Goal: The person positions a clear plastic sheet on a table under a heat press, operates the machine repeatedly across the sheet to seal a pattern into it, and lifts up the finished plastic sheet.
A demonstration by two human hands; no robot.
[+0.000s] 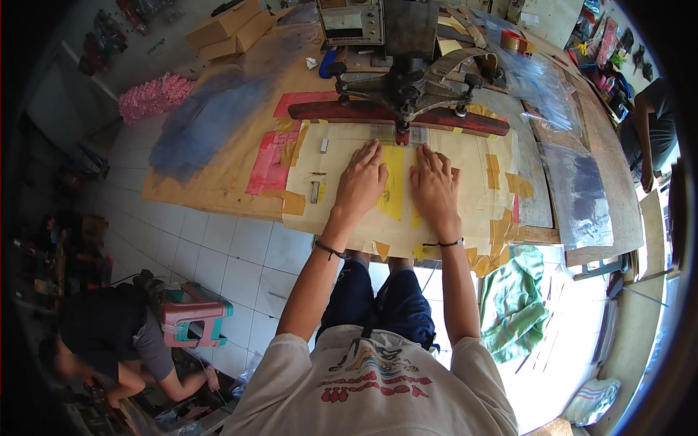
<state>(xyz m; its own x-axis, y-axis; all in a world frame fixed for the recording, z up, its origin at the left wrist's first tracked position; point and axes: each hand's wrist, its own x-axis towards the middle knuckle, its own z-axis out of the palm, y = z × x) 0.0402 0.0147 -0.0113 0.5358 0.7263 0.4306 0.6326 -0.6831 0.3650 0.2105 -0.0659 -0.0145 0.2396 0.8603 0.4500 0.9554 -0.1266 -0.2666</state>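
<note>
Clear plastic piece, one: near side of red bar, at its middle; likely light, slippery; best held by side edges. Left hand, right hand: near bar, fingers extended, unclamped.

A matt, paper-like sheet is patched with tape.
The bar is coated in scuffed paint; plastic sheets are glossy.

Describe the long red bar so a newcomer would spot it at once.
On the big worktable, look just beyond the left hand and right hand. The red bar runs crosswise beneath a dark metal frame. Unlike the flat red patches nearby, it is a long, narrow, solid piece.
</note>
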